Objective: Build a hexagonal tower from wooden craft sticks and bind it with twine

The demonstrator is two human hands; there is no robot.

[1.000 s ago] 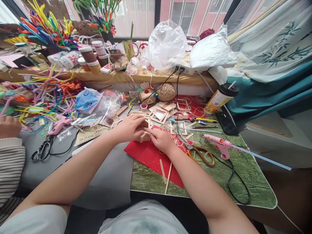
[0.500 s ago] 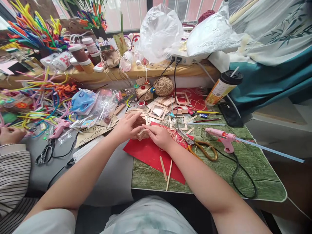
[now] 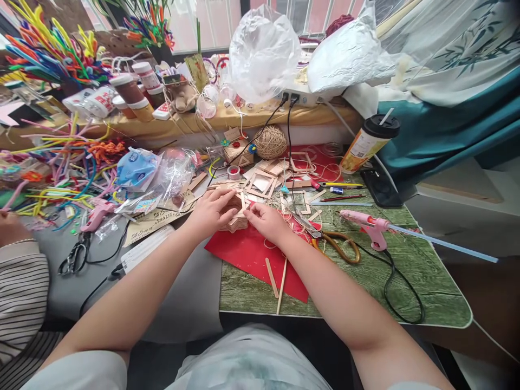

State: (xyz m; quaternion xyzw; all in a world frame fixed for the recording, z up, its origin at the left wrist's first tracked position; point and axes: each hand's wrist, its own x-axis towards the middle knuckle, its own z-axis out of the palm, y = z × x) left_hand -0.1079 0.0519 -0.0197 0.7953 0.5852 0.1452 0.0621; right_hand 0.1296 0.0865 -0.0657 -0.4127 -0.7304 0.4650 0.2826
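Note:
Both my hands rest on a small stack of wooden craft-stick frames (image 3: 238, 215) that sits at the far edge of a red paper sheet (image 3: 260, 260). My left hand (image 3: 211, 210) cups the stack from the left, fingers curled over its top. My right hand (image 3: 266, 221) pinches the stack's right side with thumb and fingertips. Two loose craft sticks (image 3: 276, 279) lie on the red sheet just below my right wrist.
Yellow-handled scissors (image 3: 339, 246) and a pink glue gun (image 3: 368, 223) with its black cord lie to the right on the green mat (image 3: 426, 292). A twine ball (image 3: 270, 142), wooden frames, a lidded cup (image 3: 368, 143), pipe cleaners and another person's striped sleeve (image 3: 20, 287) surround the spot.
My hands have stayed on the stick stack, with the right fingers shifting slightly on its edge. The view has drifted a little, and the neighbour's hand at the left has pulled back.

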